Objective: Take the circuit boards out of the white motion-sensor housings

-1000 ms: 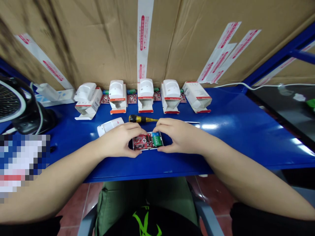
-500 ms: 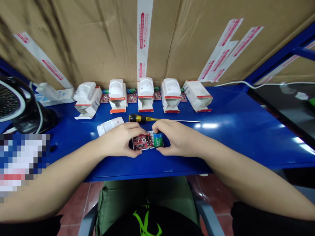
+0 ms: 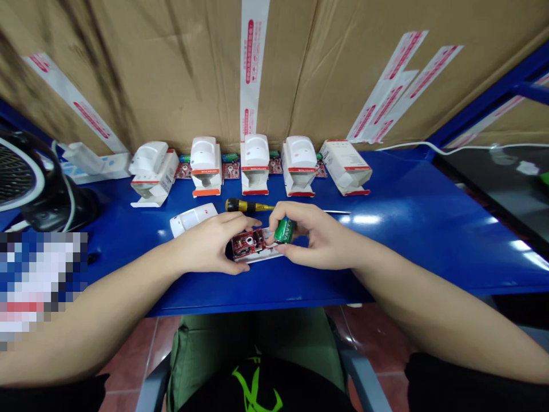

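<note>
My left hand (image 3: 218,243) is closed around the left end of a red circuit board (image 3: 247,243), which sits in a white plastic housing (image 3: 271,253). Between the thumb and fingers of my right hand (image 3: 319,236) is a green battery (image 3: 284,230), tilted and raised above the right end of that housing. A white detector cover (image 3: 193,219) lies just behind my left hand. Behind my right hand is a screwdriver (image 3: 249,205) with a yellow and black handle, its shaft partly hidden by the hand.
Along the cardboard wall stand several small open boxes (image 3: 254,182), most topped by white detectors (image 3: 256,150), with red boards and green batteries between them. A black fan (image 3: 51,189) and a white power strip (image 3: 100,169) are at the left. A white cable (image 3: 398,146) runs along the back right.
My right hand has lifted the battery out of the right end of the housing and tilted it. My left hand keeps its hold on the board and housing.
</note>
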`<state>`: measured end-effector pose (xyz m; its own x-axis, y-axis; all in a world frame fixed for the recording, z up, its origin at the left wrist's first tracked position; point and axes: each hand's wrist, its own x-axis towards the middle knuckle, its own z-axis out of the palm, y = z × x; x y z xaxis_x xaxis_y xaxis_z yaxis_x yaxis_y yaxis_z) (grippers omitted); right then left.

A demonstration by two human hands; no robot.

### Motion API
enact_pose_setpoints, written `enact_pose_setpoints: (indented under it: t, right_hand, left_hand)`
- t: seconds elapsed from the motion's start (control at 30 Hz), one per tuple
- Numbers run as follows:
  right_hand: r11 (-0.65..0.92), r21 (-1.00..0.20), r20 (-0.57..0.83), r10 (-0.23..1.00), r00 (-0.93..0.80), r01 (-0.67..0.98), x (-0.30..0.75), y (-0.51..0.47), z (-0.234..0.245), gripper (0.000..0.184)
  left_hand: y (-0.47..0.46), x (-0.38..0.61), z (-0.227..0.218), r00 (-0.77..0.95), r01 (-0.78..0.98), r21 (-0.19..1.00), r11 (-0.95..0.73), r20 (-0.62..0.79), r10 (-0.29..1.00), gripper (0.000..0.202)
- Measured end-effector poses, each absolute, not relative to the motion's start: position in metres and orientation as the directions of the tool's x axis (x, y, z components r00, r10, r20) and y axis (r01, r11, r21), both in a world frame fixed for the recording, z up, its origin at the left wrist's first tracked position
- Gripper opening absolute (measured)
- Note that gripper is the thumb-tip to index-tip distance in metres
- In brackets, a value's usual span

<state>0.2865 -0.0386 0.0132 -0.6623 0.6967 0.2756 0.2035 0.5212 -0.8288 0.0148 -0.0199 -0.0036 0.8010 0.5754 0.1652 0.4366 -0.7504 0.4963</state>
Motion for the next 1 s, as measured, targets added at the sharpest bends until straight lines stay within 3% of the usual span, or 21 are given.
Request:
enact_pose_setpoints:
  t: [0.1,0.33,0.5,0.7,0.83,1.0]
  right_hand:
    - [0.431,-0.889,0.232,0.719,-0.656,0.157,0.282,-0.040,0.010,0.020]
    - [0.498,-0.846,0.338,0.777,-0.532,0.191,0.267,-0.042,0.004,0.023]
    - [0.399,-0.895,0.246,0.813,-0.528,0.198,0.260,-0.046,0.000,0.029]
    - [0.453,-0.835,0.235,0.808,-0.541,0.313,0.265,-0.047,-0.001,0.027]
    - [0.350,-0.877,0.145,0.845,-0.514,0.328,0.271,-0.045,0.003,0.034]
    - [0.250,-0.909,0.059,0.869,-0.491,0.333,0.272,-0.045,0.008,0.029]
  left_hand:
    - [-0.020,0.015,-0.003,0.796,0.437,0.504,-0.745,0.170,0.581,0.066]
    - [-0.022,0.018,-0.003,0.793,0.429,0.510,-0.746,0.184,0.581,0.060]
    - [-0.024,0.021,-0.004,0.792,0.421,0.497,-0.759,0.207,0.575,0.052]
    - [-0.026,0.020,-0.004,0.794,0.413,0.460,-0.786,0.241,0.558,0.049]
    - [-0.025,0.019,-0.002,0.780,0.430,0.467,-0.773,0.239,0.579,0.048]
    - [-0.027,0.019,0.001,0.770,0.472,0.443,-0.762,0.214,0.602,0.047]
